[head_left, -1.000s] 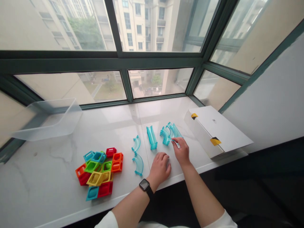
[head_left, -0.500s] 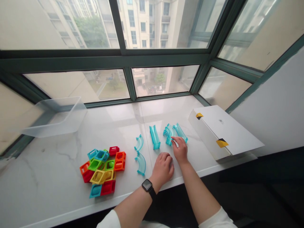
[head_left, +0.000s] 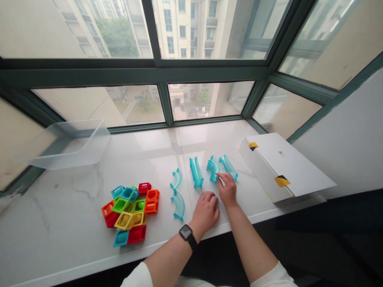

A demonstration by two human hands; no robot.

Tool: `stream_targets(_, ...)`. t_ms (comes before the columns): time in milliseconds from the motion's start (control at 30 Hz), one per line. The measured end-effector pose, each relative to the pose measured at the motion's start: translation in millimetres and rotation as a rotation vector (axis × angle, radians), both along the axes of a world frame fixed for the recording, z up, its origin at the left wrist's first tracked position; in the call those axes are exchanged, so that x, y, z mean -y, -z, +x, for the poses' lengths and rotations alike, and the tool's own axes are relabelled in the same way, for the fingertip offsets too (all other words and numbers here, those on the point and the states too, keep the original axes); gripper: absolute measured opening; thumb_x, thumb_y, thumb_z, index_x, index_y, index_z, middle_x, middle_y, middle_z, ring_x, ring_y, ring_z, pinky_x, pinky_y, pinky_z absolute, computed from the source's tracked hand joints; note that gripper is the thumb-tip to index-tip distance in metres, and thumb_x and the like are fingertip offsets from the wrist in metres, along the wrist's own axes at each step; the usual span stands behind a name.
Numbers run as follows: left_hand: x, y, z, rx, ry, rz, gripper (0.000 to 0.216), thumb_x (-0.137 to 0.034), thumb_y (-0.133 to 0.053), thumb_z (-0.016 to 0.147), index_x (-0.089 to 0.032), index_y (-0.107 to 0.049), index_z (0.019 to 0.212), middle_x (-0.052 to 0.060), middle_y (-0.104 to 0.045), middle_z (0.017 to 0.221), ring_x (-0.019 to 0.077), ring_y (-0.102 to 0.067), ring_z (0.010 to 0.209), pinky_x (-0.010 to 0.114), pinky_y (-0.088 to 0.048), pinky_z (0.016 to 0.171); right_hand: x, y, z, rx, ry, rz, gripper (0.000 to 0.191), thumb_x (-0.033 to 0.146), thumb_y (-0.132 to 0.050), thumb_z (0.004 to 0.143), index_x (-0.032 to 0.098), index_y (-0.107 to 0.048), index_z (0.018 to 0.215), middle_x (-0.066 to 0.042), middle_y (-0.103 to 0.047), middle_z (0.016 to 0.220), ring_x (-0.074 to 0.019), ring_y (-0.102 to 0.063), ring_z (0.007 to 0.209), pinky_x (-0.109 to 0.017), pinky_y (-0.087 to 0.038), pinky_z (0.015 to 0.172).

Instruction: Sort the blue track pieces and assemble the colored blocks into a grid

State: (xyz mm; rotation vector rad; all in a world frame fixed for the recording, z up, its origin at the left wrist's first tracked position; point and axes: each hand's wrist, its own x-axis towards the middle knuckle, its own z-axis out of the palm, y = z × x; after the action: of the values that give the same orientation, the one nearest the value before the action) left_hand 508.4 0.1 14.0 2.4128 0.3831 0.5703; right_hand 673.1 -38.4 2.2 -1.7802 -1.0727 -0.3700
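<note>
My right hand [head_left: 228,189] rests on the white sill with its fingertips touching a stack of curved clear-blue track pieces [head_left: 213,168]; a straight blue track [head_left: 228,167] lies just right of that stack. My left hand [head_left: 206,211], with a black watch on the wrist, lies curled knuckles-up on the sill beside the right hand, and nothing shows in it. A stack of straight blue tracks [head_left: 196,172] stands ahead of the left hand. Two single curved tracks [head_left: 176,179] [head_left: 178,205] lie to the left.
A cluster of coloured square frame blocks [head_left: 130,211] lies at the left front. A clear plastic tub [head_left: 72,144] sits at the far left by the window. A white box [head_left: 284,167] with yellow tape occupies the right end of the marble sill [head_left: 74,223].
My right hand's fingers have shifted slightly on the curved track stack. The view has drifted a little; the left hand stays put.
</note>
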Motion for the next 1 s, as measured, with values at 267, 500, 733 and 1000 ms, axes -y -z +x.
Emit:
stream_targets(267,-0.4,0.3,-0.3,-0.009,0.004,0.004,0.021,-0.011,-0.058,0.088,-0.023,-0.06,0.106,0.011,-0.061,0.119,0.0295,-0.057,0.114,0.051,-0.052,0.104,1.3,-0.7,-1.5,-0.022,0.001,0.014,0.023,0.03,-0.058,0.106,0.024,-0.076,0.118,-0.008,-0.068,0.101,-0.0235,-0.066,0.097,-0.041,-0.056,0.09)
stream_targets(500,-0.7,-1.0,-0.2,-0.007,0.007,-0.004,0.022,-0.01,-0.058,0.088,-0.023,-0.06,0.106,0.011,-0.061,0.118,0.0297,-0.058,0.114,0.051,-0.052,0.104,1.8,-1.2,-3.0,-0.026,0.0,0.029,0.023,0.029,-0.058,0.105,0.025,-0.076,0.118,-0.007,-0.067,0.102,-0.0232,-0.066,0.096,-0.041,-0.057,0.089)
stream_targets(733,-0.9,-0.8,-0.1,-0.002,0.007,-0.001,0.023,-0.01,-0.059,0.087,-0.024,-0.06,0.105,0.011,-0.061,0.119,0.0297,-0.058,0.114,0.052,-0.052,0.103,1.8,0.2,-2.9,-0.025,0.003,0.028,0.023,0.029,-0.057,0.105,0.026,-0.075,0.12,-0.008,-0.067,0.103,-0.0236,-0.066,0.097,-0.043,-0.058,0.09)
stream_targets(1000,-0.2,0.2,-0.1,-0.005,-0.001,-0.005,0.023,-0.009,-0.059,0.087,-0.023,-0.06,0.106,0.01,-0.061,0.118,0.0289,-0.057,0.115,0.051,-0.052,0.105,3.7,1.2,-3.9,-0.034,0.01,0.012,0.027,0.028,-0.055,0.105,0.023,-0.067,0.128,-0.008,-0.066,0.104,-0.0222,-0.063,0.092,-0.042,-0.058,0.087)
